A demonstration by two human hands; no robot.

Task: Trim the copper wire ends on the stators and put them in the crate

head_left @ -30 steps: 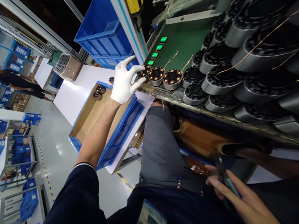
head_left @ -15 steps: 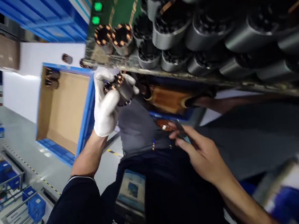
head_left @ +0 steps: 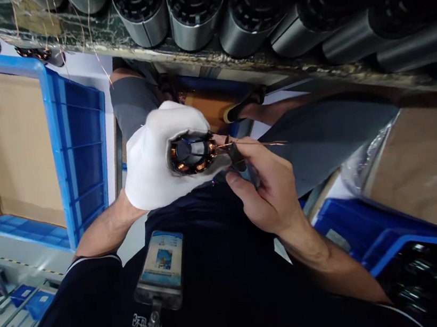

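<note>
The gloved left hand (head_left: 158, 166) wraps around a wound motor core (head_left: 193, 153), holding it over the lap, below the worktop (head_left: 205, 60). The bare right hand (head_left: 265, 187) pinches a small dark tool (head_left: 237, 157) against the core's right edge, where a thin copper wire (head_left: 256, 143) sticks out. On the worktop above the core lie rows of grey cylinders (head_left: 183, 18). Left of the core stands a blue crate (head_left: 77, 128) lined with cardboard. A badge (head_left: 161, 262) hangs below the core.
</note>
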